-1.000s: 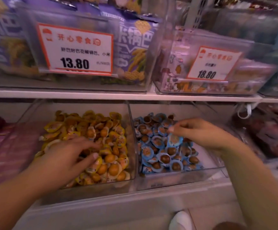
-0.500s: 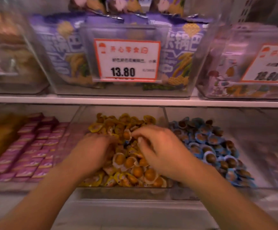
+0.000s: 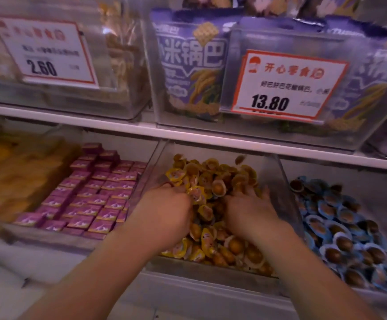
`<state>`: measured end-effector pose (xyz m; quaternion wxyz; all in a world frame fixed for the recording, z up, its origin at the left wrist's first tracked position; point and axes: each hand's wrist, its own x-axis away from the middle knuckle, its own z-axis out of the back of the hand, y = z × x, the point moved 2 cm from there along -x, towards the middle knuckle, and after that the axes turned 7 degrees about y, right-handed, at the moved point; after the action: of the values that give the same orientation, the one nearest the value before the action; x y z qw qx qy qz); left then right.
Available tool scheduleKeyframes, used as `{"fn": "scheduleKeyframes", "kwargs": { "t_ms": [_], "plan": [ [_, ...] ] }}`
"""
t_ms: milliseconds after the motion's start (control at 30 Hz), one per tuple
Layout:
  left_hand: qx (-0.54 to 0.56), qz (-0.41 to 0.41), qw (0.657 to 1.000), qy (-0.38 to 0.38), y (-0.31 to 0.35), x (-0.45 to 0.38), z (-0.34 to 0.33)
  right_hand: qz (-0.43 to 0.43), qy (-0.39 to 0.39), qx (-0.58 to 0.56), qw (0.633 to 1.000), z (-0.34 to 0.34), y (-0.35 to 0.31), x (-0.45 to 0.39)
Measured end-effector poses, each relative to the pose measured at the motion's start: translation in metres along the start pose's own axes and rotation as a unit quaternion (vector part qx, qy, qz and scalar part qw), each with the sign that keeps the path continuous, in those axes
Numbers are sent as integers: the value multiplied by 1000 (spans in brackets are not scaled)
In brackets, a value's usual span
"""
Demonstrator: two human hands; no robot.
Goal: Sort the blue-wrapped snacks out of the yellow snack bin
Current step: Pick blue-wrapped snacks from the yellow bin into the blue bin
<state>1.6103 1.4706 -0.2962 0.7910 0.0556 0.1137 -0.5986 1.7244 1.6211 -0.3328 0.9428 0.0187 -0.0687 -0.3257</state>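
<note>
Two shelves are filling my view; at lower centre the clear yellow snack bin [image 3: 278, 181] is sitting, with the blue-wrapped snacks [image 3: 340, 227] lying in the bin at lower right. I am seeing my left hand [image 3: 164, 213] and right hand [image 3: 250, 211] digging into the yellow snacks [image 3: 211, 181], fingers buried, so I cannot tell their grip.

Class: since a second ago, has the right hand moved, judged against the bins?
Yes. The right hand moved leftward, from the blue snack bin into the yellow snack bin.
</note>
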Motion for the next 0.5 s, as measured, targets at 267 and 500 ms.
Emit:
{"fn": "scheduleKeyframes", "kwargs": {
  "t_ms": [267,500],
  "plan": [
    [21,-39,998,-48,4,1,-15,82,93,-56,991,11,-15,2],
    [29,-15,991,-132,4,-4,-21,47,-68,-134,988,-8,-21,5]
  ]
}}
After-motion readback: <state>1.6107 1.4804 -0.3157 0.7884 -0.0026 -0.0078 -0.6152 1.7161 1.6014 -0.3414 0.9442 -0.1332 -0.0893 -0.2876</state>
